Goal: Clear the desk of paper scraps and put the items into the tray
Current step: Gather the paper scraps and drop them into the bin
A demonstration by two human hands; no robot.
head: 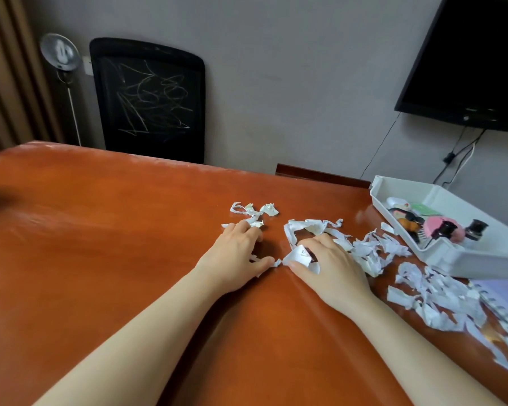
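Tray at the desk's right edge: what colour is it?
The tray is plain white; the head view, the only one, shows it.

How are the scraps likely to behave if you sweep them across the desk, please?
Probably very light and floppy: the scraps are thin, torn, crumpled strips. They would likely slide easily on the glossy desk, yet scatter rather than move as one, since they lie in loose separate heaps.
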